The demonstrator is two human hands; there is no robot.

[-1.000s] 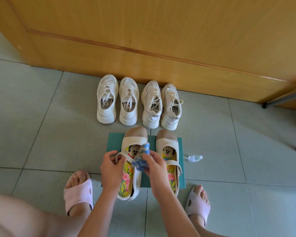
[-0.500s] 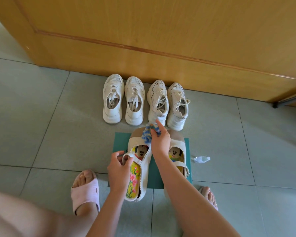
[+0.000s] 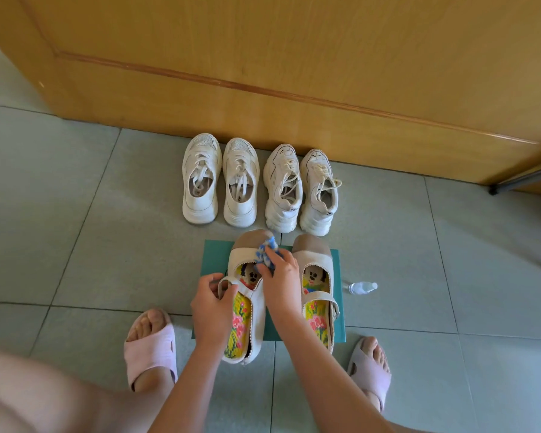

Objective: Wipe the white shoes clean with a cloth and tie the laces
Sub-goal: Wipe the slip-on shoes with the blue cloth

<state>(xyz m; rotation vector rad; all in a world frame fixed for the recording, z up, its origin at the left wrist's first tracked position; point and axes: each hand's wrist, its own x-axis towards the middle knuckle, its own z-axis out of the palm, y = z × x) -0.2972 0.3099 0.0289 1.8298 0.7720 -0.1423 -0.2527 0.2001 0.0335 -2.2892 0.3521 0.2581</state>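
Wiping in progress on a strap shoe (image 3: pixel 250 334); the white sneakers (image 3: pixel 200 189) wait.
Beyond both hands, the four sneakers look untouched, laces apparently untied. The left hand (image 3: pixel 211 310) pinches the strap; the right hand (image 3: pixel 280 278) clutches a blue cloth (image 3: pixel 267 250) against the toe.

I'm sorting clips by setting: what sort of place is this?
Probably indoors at home, by a door: a tiled floor, a wooden door, and white sneakers lined up along it.

Grey tiled floor (image 3: pixel 60 214) — on it four white sneakers (image 3: pixel 241 182), a green mat (image 3: pixel 216 257), a small bottle (image 3: pixel 361 287)
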